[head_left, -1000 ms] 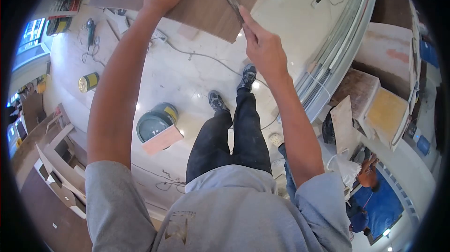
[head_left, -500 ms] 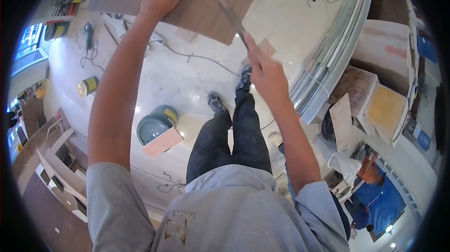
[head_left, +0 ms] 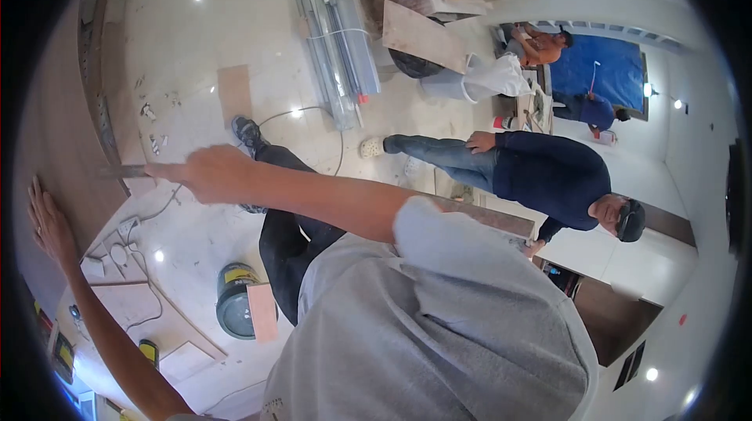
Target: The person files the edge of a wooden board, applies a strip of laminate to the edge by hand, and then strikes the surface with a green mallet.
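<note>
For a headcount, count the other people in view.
3: nearest person in navy; second person at left edge of blue sheet; third person at its lower edge. More may be hidden.

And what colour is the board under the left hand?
The board is brown, best seen in the head view.

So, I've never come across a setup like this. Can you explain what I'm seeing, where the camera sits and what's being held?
There's no machine here, just a person's bare hands, filmed by one camera worn on the head. The left hand lies on a brown board. The right hand grips a narrow grey tool, too blurred to identify, by the board's edge. On the floor stands a dark green bucket. Nearby, a co-worker in a dark top faces this way.
</note>
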